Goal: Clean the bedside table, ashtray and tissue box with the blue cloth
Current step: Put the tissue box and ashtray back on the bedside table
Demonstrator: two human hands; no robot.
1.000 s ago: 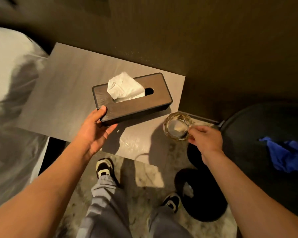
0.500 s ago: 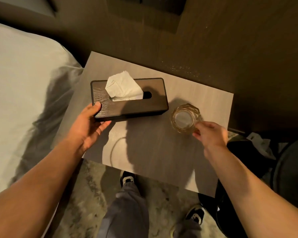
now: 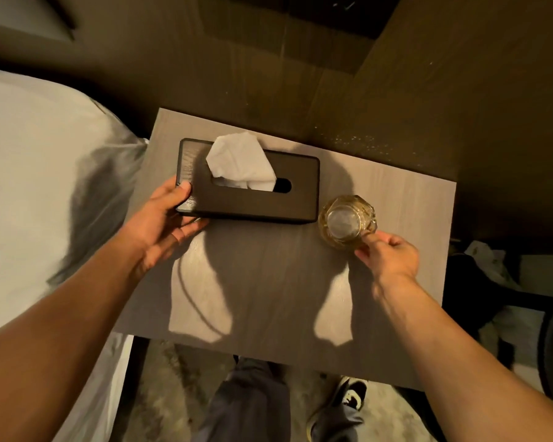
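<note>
A dark brown tissue box (image 3: 300,199) with a white tissue (image 3: 240,161) sticking up lies on the grey wood bedside table (image 3: 268,282). My left hand (image 3: 163,221) grips the box's near left corner, thumb on top and fingers underneath. To the right of the box is a faceted glass ashtray (image 3: 347,221), its rim pinched at the near side by my right hand (image 3: 388,256). I cannot tell whether the ashtray rests on the table. The blue cloth is out of view.
A bed with white sheets (image 3: 39,186) borders the table on the left. A dark wood wall (image 3: 332,74) runs behind it. Dark furniture and crumpled items (image 3: 492,266) sit at the right. My legs and shoes (image 3: 348,397) are below the table's front edge.
The tissue box and ashtray have moved from the table's near right edge further over the tabletop. The view swung left, and the blue cloth on the dark seat left the frame.
</note>
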